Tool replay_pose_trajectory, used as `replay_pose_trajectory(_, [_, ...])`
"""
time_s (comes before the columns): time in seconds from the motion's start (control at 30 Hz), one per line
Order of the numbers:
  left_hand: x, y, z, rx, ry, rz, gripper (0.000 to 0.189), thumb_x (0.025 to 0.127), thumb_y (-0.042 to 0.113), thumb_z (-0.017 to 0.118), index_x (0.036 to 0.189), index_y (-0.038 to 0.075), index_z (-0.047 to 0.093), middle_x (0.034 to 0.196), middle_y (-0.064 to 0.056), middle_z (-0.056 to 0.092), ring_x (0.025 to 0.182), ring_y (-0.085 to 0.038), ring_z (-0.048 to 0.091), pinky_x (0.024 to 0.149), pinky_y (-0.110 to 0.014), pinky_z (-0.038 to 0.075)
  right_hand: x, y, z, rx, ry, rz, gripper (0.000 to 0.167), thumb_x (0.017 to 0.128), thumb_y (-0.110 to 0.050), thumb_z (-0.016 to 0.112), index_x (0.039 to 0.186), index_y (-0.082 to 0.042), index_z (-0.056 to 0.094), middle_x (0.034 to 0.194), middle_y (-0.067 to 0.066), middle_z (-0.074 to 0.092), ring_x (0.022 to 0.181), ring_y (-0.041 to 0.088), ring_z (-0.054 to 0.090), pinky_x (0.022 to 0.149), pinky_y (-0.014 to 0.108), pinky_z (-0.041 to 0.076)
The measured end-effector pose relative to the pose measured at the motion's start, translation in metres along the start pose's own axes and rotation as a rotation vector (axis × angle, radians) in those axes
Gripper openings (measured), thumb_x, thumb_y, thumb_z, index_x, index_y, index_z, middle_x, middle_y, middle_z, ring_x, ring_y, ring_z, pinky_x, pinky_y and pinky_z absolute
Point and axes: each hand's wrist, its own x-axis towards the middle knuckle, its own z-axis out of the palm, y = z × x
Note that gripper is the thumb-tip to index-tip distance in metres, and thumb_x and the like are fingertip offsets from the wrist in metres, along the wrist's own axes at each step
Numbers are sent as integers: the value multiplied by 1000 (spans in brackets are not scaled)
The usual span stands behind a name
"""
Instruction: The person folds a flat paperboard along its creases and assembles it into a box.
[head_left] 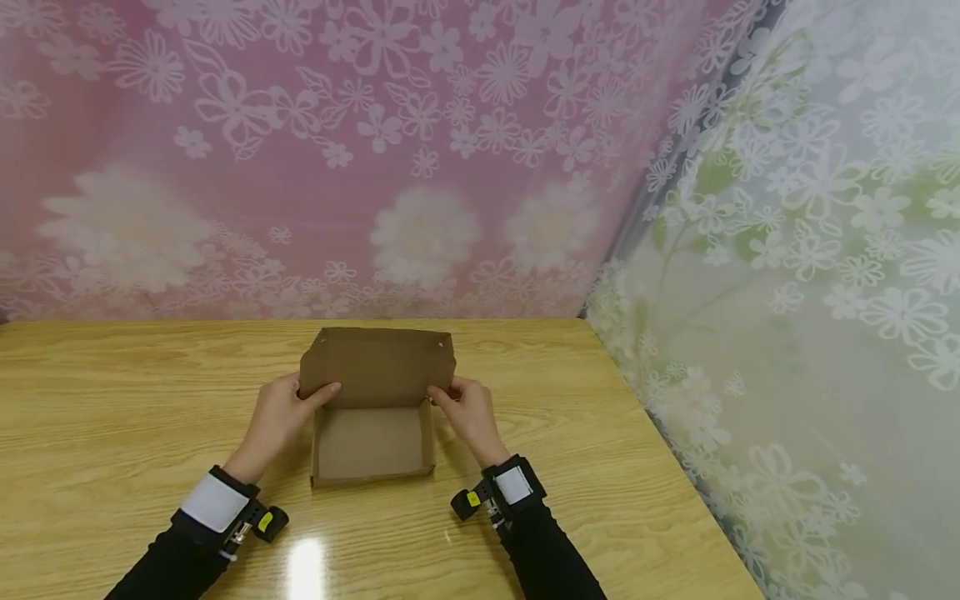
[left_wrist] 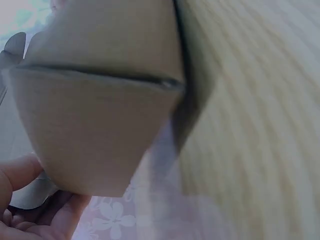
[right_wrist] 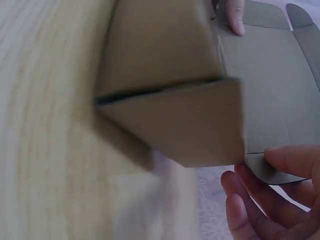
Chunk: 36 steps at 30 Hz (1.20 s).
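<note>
A brown cardboard box (head_left: 371, 442) sits on the wooden table, its lid (head_left: 378, 367) raised at the back and its inside bare. My left hand (head_left: 281, 417) pinches the lid's left edge, thumb on the inner face. On the opposite edge my right hand (head_left: 468, 412) pinches the lid in the same way. The right wrist view shows the thumb and fingers of the right hand (right_wrist: 280, 195) around a rounded side flap (right_wrist: 270, 172). In the left wrist view a box side wall (left_wrist: 95, 130) hides part of the lid, and the left hand (left_wrist: 35, 205) shows at the lower left.
The wood-grain table (head_left: 562, 467) extends to both sides of the box. A pink flowered curtain (head_left: 315, 167) hangs behind it, and a pale flowered curtain (head_left: 810, 333) runs along the right edge. Each wrist carries a strapped-on camera.
</note>
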Motion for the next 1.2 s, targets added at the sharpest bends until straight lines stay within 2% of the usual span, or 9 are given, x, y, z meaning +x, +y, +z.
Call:
replay_pose_trajectory(0.17, [-2,-6,1,24,-10,-15,29,94,24,71,82,0,58,64,-2,46,58,-16,41,53,-27,31,0,6,7,-9,-9,7,16,94,-15,70,95,-1,76,88,12,74,81,19,65,62,22,47])
replay_pose_trajectory(0.23, [-4,-9,-1,30,-12,-12,30,95,25,70,94,-4,61,71,-10,57,63,-21,53,56,-30,39,0,8,10,3,-20,-3,16,94,-15,69,97,-1,76,91,12,74,83,21,66,64,23,49])
replay_pose_trajectory(0.33, [-8,-10,-7,12,-21,-21,48,97,31,67,123,-7,57,103,-28,66,89,-39,65,73,-44,53,-1,8,11,30,-33,-32,20,95,-19,68,100,-1,75,96,13,75,89,25,68,68,25,52])
replay_pose_trajectory(0.47, [-17,-9,-11,-58,-13,-38,64,98,36,64,144,-5,44,132,-33,56,117,-47,58,91,-51,52,-6,7,9,76,-4,-38,24,98,-26,65,104,-5,75,102,11,75,94,26,68,73,29,54])
replay_pose_trajectory(0.7, [-26,-5,-5,-47,250,127,24,95,17,70,109,-2,74,97,-20,75,79,-20,73,66,-5,44,-12,8,3,86,142,-62,22,98,-23,65,102,-5,77,99,11,75,86,24,68,73,28,53])
replay_pose_trajectory(0.87, [-27,3,-2,-12,321,206,18,91,8,72,100,-7,76,89,-25,74,78,-40,72,60,-2,38,-14,6,3,74,191,-95,20,97,-21,67,99,-5,78,93,11,75,78,23,68,65,24,52])
replay_pose_trajectory(1.0, [-28,7,2,30,380,252,19,86,2,75,100,-12,74,88,-29,71,72,-43,71,51,-7,35,-16,4,6,49,209,-140,22,98,-22,65,93,-5,78,87,10,75,72,21,69,60,22,53])
replay_pose_trajectory(1.1, [-29,9,5,57,416,289,21,83,-1,77,99,-14,74,85,-31,70,55,-32,67,42,-13,28,-20,1,9,23,217,-168,21,99,-20,64,93,-5,77,85,9,74,72,21,70,60,21,54])
replay_pose_trajectory(1.2, [-30,10,8,58,428,300,22,81,-2,79,99,-13,74,85,-31,70,41,-4,52,38,-16,22,-24,-1,10,27,203,-186,20,99,-18,64,98,-3,76,87,11,73,78,23,71,61,20,55])
